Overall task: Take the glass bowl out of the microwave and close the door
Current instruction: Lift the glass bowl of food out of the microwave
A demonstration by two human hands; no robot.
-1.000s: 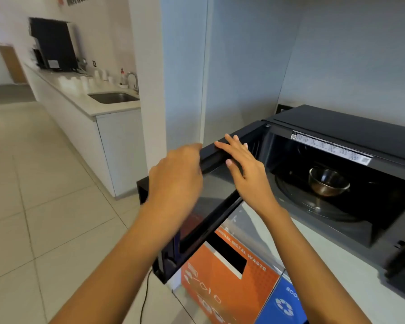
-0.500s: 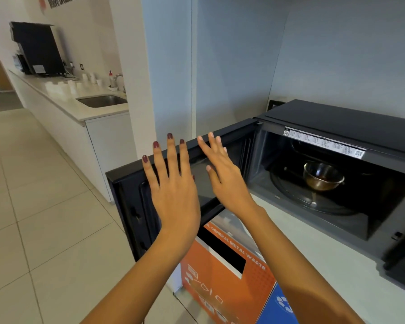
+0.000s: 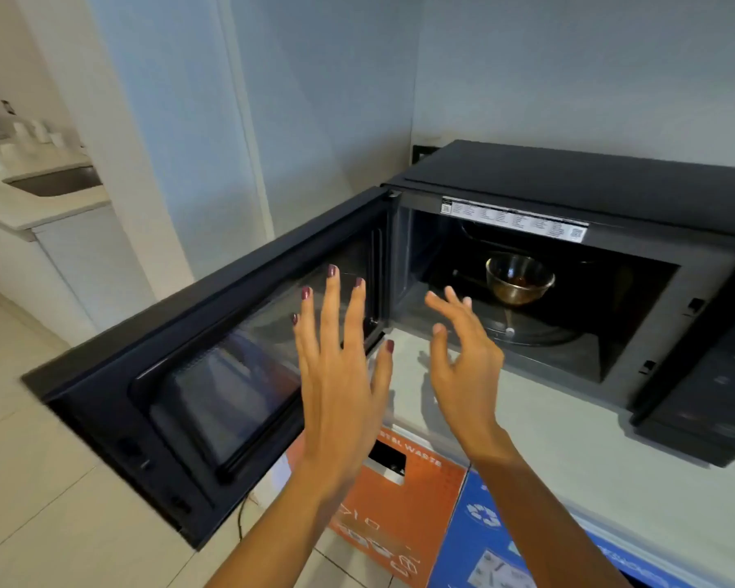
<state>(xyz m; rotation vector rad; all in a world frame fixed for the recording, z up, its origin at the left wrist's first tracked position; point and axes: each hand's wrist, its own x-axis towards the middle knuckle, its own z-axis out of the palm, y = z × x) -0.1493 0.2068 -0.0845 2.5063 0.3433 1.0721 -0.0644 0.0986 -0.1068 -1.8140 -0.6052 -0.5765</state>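
A black microwave point(image 3: 569, 176) stands on a pale counter with its door point(image 3: 213, 375) swung wide open to the left. Inside, a small glass bowl point(image 3: 520, 278) sits on the round glass turntable point(image 3: 539, 333), toward the back. My left hand point(image 3: 340, 375) hovers in front of the door's inner window, fingers spread, holding nothing. My right hand point(image 3: 463, 358) is just outside the cavity mouth, fingers apart and slightly curled, empty, a short way in front of the bowl.
The pale counter point(image 3: 569, 418) runs under the microwave. Below its edge are an orange bin label point(image 3: 399, 502) and a blue recycling label point(image 3: 497, 536). A white counter with a sink point(image 3: 56, 182) lies far left. Tiled floor point(image 3: 39, 481) spreads below the door.
Both hands have let go of the door's top edge. The door has swung fully open to the left. My hands have shifted right toward the cavity, and the view has turned toward the microwave.
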